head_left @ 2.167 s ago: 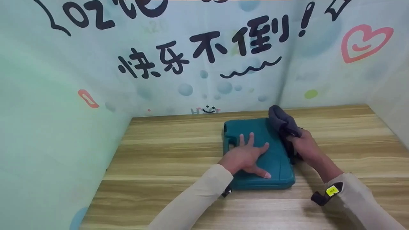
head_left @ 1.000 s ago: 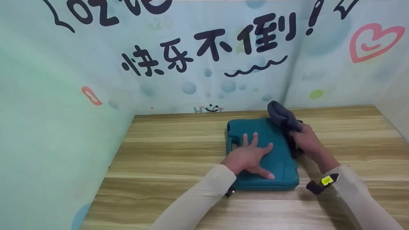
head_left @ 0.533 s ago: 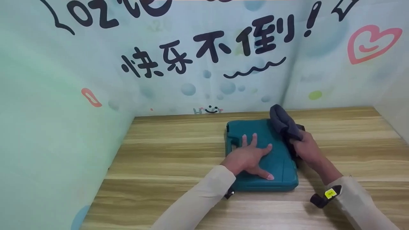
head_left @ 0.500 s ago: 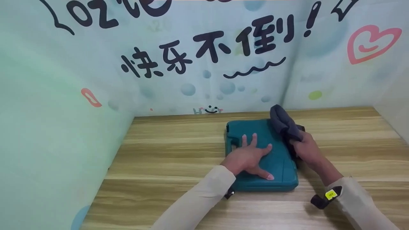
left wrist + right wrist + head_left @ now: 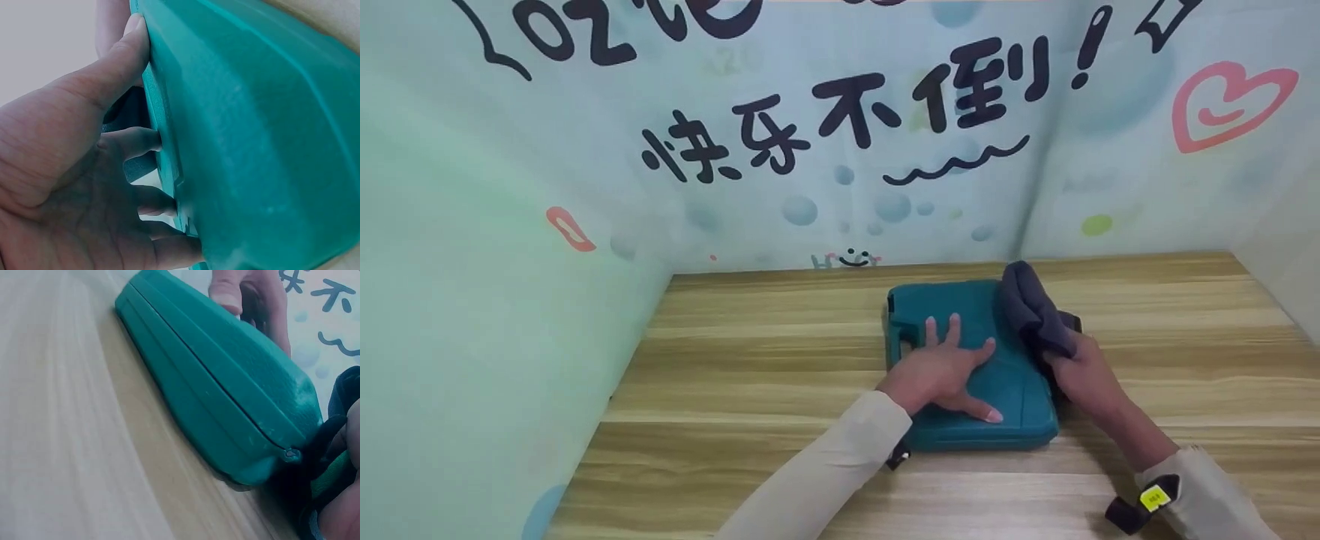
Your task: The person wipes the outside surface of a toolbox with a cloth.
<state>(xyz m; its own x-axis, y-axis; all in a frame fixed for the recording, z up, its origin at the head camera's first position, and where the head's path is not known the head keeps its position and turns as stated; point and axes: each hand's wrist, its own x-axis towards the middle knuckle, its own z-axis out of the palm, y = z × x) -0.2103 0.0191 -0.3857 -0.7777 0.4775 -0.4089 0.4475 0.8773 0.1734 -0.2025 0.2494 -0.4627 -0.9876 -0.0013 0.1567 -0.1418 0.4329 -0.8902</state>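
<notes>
Easing away from the worktop's (image 5: 750, 375) back edge, the right hand (image 5: 1084, 375) grips a dark cloth (image 5: 1027, 304) at the teal case's (image 5: 1006, 379) side, seemingly mid-wipe. The case lies toward that edge, under the spread left hand (image 5: 937, 375).

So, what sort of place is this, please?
Probably a small indoor work booth: a light wood-grained tabletop, pale blue-green printed sheeting behind it and along its left side, with large black Chinese lettering.

Bare hands (image 5: 937, 373), plain beige sleeves (image 5: 825, 465), black device (image 5: 1125, 516) at the right cuff (image 5: 1204, 480), yellow label (image 5: 1155, 498) on it
</notes>
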